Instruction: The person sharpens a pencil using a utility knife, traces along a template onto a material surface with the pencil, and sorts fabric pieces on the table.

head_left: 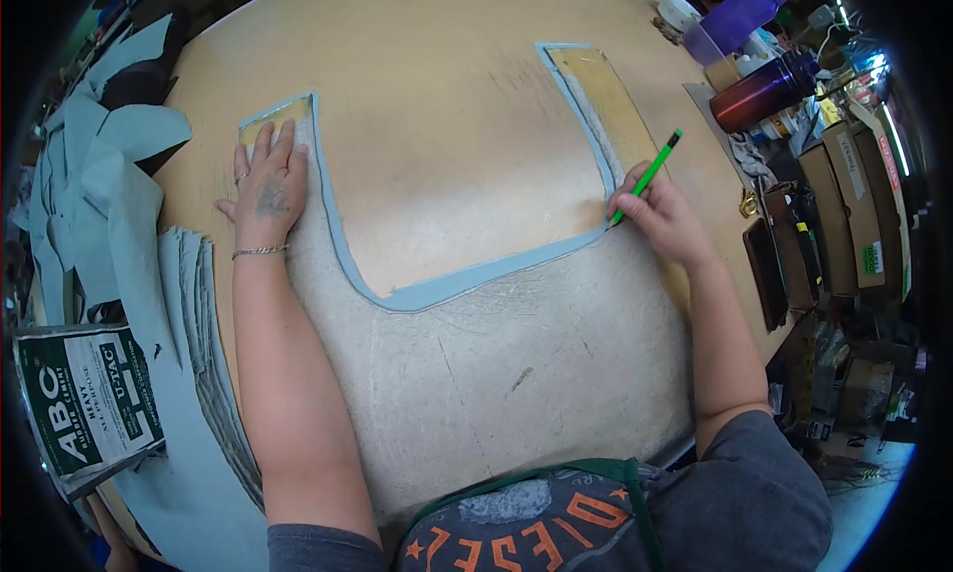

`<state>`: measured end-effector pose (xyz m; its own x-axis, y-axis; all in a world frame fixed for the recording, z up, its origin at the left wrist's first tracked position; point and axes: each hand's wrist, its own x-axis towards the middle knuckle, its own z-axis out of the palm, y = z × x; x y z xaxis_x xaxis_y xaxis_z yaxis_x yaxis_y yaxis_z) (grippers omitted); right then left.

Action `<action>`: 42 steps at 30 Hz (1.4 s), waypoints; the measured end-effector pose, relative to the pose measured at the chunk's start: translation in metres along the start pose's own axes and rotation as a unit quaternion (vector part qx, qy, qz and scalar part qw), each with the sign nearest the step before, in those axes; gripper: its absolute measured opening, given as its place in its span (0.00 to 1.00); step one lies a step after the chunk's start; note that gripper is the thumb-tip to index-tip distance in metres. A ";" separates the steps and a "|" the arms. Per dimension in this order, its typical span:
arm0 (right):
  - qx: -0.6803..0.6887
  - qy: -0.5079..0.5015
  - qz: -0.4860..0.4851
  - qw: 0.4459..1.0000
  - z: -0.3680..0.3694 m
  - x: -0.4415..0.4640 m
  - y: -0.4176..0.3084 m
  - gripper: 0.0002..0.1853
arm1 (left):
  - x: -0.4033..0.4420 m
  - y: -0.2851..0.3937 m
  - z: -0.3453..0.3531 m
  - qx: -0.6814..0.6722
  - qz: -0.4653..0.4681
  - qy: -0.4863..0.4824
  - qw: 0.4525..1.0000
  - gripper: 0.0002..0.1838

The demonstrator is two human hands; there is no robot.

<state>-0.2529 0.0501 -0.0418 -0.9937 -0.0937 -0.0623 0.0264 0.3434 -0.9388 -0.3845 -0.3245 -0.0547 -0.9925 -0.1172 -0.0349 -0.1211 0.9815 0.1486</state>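
Observation:
A worn, pale grey U-shaped template (496, 374), yellowish at the ends of its two arms, lies flat before me. A strip of light blue sheet material (437, 288) shows from under it along the inner edge and around the arm tips. My left hand (268, 182) presses flat on the template's left arm, fingers spread a little; it wears a ring and a chain bracelet. In my right hand (660, 210) is a green pencil (655, 175), its point low at the template's inner right corner, touching or very near the blue edge.
The tan work table (447, 96) spreads around the template. Stacked pale blue sheets (199, 304) and a can of rubber cement (89, 398) sit at left. Far right hold a purple bottle (745, 14), a red-purple bottle (759, 93), a dark phone-like slab (764, 274) and cardboard boxes (844, 205).

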 end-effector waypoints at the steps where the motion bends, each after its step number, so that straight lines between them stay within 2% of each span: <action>1: -0.021 -0.003 0.044 0.999 -0.007 0.009 -0.005 0.06 | 0.000 0.000 0.000 0.001 -0.002 -0.001 1.000 0.24; 3: -0.062 -0.010 0.132 0.989 -0.022 0.025 -0.020 0.06 | 0.001 0.001 -0.001 0.004 -0.001 0.000 1.000 0.24; 6: -0.094 -0.030 0.128 0.987 -0.035 0.059 -0.018 0.06 | 0.001 -0.001 0.002 0.010 0.002 0.003 1.000 0.24; 9: 0.011 -0.041 0.053 0.998 -0.044 0.071 -0.016 0.06 | 0.002 -0.002 0.004 0.009 0.009 0.012 1.000 0.24; 10: 0.084 0.005 -0.019 0.996 -0.044 0.068 -0.018 0.05 | 0.000 -0.002 0.004 0.007 0.010 0.015 1.000 0.24; 13: 0.131 0.134 0.021 0.982 -0.071 0.046 -0.016 0.04 | -0.002 -0.001 0.004 0.012 0.016 0.032 0.999 0.24; 14: 0.033 0.228 0.065 0.971 -0.073 0.035 -0.015 0.06 | -0.002 0.000 0.004 0.007 0.018 0.039 0.999 0.25; 15: -0.083 0.237 0.070 0.965 -0.079 0.025 -0.007 0.06 | -0.002 0.001 0.004 0.003 0.021 0.046 0.999 0.25; 17: -0.307 0.249 0.089 0.914 -0.092 0.001 0.020 0.08 | -0.004 -0.001 0.006 -0.007 0.033 0.063 0.997 0.25; 20: -0.271 0.255 0.117 0.921 -0.074 -0.025 0.021 0.08 | 0.004 -0.015 0.014 -0.033 0.069 0.090 0.993 0.25; 21: -0.220 0.260 0.131 0.931 -0.070 -0.028 0.019 0.09 | 0.007 -0.019 0.017 -0.050 0.084 0.096 0.991 0.25; 23: -0.113 0.265 0.153 0.945 -0.067 -0.032 0.014 0.09 | -0.005 -0.009 0.016 0.018 0.095 0.152 0.984 0.23; 24: -0.130 0.265 0.135 0.946 -0.067 -0.033 0.015 0.10 | -0.007 0.002 0.014 0.049 0.099 0.181 0.977 0.22; 26: -0.175 0.256 0.103 0.945 -0.068 -0.032 0.020 0.11 | -0.016 0.040 0.018 -0.104 0.209 0.200 0.952 0.19; 28: -0.175 0.233 0.089 0.952 -0.065 -0.032 0.020 0.11 | -0.046 0.117 0.015 -0.117 0.327 0.160 0.924 0.17; 29: -0.179 0.219 0.079 0.956 -0.063 -0.031 0.019 0.11 | -0.063 0.155 0.018 -0.071 0.337 0.144 0.928 0.17; 32: -0.183 0.208 0.077 0.958 -0.062 -0.030 0.020 0.11 | -0.085 0.232 0.027 0.015 0.262 -0.017 0.965 0.23; 35: -0.147 0.187 0.089 0.967 -0.067 -0.030 0.020 0.12 | -0.083 0.253 0.044 0.001 0.204 -0.024 0.979 0.24; 40: -0.112 0.170 0.078 0.976 -0.069 -0.028 0.029 0.11 | -0.084 0.254 0.044 0.036 0.207 -0.021 0.977 0.25; 42: -0.123 0.192 0.059 0.972 -0.064 -0.029 0.032 0.11 | -0.084 0.254 0.045 0.036 0.207 -0.018 0.978 0.25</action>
<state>-0.2304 0.1237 -0.0486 -0.9543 0.2988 0.0100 0.1630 0.5479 -0.8205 -0.3310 -0.0582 -0.0581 -0.9551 0.2956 -0.0209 0.2928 0.9522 0.0867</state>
